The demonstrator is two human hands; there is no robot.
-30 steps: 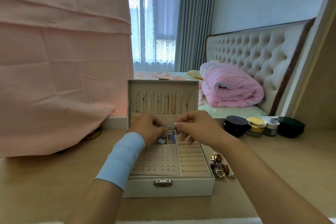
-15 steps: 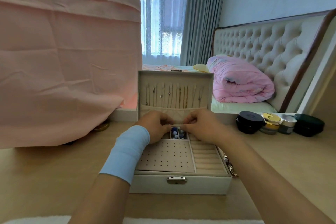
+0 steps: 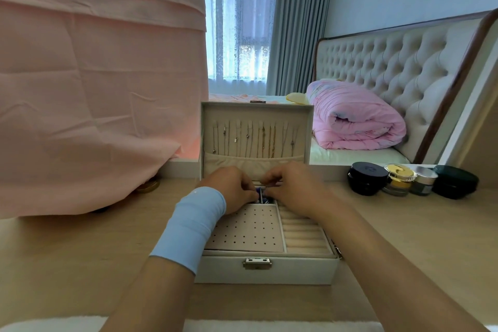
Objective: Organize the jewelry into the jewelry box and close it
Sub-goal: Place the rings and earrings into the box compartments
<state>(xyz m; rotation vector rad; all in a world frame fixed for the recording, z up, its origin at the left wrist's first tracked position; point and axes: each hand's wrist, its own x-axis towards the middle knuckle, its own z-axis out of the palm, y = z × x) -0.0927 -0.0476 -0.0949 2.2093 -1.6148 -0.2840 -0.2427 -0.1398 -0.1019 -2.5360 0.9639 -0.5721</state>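
Our left hand (image 3: 234, 188) and right hand (image 3: 293, 188) meet fingertip to fingertip over the back compartments of the open white leatherette jewelry box (image 3: 266, 268) on the pale wooden table (image 3: 80, 250). Both pinch a small blue and silver jewelry piece (image 3: 260, 193) between them; we cannot tell which grips it. Behind our hands, thin chains (image 3: 265, 140) hang in the upright lid. Right of our right hand stand four round cosmetic jars (image 3: 398, 179).
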